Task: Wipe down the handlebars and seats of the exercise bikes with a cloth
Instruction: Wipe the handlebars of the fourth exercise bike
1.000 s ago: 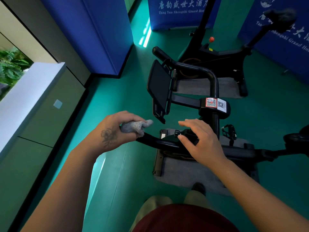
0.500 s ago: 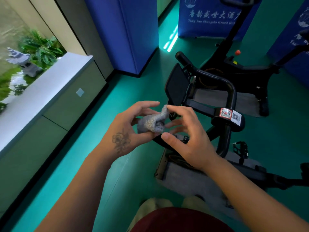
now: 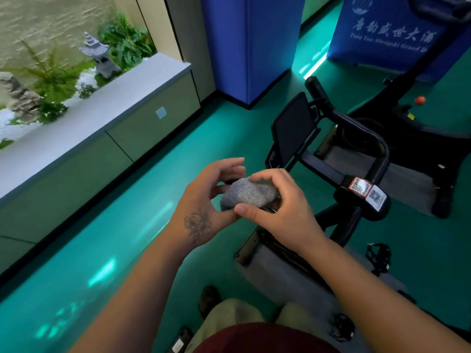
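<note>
while two hands, left hand (image 3: 204,210) and right hand (image 3: 277,212), pinch one grey cloth (image 3: 248,194), two bikes (image 3: 356,174) stand beyond.

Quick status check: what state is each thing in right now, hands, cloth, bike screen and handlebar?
Cloth: bunched into a wad, held between both hands, off the bike.
Left hand: fingers curled round the cloth.
Right hand: pinching the cloth with thumb and fingers.
Handlebar: untouched by either hand.
Screen: dark, tilted on its mount.
</note>
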`<state>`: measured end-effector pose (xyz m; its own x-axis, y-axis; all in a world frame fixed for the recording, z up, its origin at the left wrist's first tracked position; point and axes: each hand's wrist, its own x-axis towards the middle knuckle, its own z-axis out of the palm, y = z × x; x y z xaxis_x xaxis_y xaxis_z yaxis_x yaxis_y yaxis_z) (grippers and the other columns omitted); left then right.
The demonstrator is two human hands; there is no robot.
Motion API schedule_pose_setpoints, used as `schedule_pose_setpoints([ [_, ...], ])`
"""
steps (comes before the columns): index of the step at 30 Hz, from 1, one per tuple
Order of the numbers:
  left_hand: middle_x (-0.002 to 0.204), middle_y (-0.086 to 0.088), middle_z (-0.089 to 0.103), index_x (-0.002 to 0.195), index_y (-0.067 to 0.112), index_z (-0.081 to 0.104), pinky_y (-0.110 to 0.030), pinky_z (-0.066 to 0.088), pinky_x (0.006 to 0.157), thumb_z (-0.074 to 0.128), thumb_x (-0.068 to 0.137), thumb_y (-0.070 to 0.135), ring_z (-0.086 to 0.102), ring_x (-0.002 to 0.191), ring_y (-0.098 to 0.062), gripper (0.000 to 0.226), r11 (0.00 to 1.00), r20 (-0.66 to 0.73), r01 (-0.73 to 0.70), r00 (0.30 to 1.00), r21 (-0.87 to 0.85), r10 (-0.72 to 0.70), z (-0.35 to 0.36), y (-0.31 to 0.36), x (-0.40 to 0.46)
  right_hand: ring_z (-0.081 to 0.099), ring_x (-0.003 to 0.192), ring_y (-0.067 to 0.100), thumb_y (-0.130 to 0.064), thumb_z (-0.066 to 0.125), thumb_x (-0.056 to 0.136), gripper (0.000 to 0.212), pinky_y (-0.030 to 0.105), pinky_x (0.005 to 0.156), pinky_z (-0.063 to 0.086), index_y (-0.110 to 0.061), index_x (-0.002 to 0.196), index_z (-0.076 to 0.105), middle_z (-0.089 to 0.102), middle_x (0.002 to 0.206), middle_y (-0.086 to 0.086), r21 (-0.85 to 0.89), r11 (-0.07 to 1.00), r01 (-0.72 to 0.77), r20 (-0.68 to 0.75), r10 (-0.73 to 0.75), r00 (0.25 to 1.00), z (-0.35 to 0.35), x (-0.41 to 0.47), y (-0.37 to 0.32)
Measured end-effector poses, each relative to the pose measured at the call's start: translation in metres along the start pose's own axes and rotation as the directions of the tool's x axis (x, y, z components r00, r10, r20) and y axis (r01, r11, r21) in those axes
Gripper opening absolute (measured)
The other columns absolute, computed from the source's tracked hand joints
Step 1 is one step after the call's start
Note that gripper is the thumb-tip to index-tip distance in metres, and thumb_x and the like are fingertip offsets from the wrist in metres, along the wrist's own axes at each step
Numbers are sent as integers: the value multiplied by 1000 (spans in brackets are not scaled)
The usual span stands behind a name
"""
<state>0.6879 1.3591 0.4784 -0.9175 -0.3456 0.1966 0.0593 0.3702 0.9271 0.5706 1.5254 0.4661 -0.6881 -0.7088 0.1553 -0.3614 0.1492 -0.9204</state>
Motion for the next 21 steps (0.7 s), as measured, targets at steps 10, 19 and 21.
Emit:
schedule_pose_setpoints([
  [10,140,8,63,140,25,62,-48,49,113,87,81,-1,55,138,-21,69,983,-111,35,994,178,-15,-34,-21,0,57,125,8,-25,87,86,39,38,102,51,-21,115,62,55,123,-6,-60,996,71,-166,-80,983,15,7,19],
  [19,127,3,72,127,19,74,-27,59,97,74,99,10,67,122,-12,30,998,-17,15,1000,58,-14,-40,-44,36,56,125,10,-29,80,92,37,46,98,55,-27,123,59,54,128,-11,-137,990,17,-152,-37,988,40,21,18],
  [21,123,2,73,123,16,76,-24,59,94,73,99,6,68,119,-11,27,999,8,-12,1000,45,12,-41,-51,42,56,121,5,-31,81,91,38,39,98,53,-26,123,60,54,126,-11,-195,981,-1,-149,-29,988,44,25,16],
])
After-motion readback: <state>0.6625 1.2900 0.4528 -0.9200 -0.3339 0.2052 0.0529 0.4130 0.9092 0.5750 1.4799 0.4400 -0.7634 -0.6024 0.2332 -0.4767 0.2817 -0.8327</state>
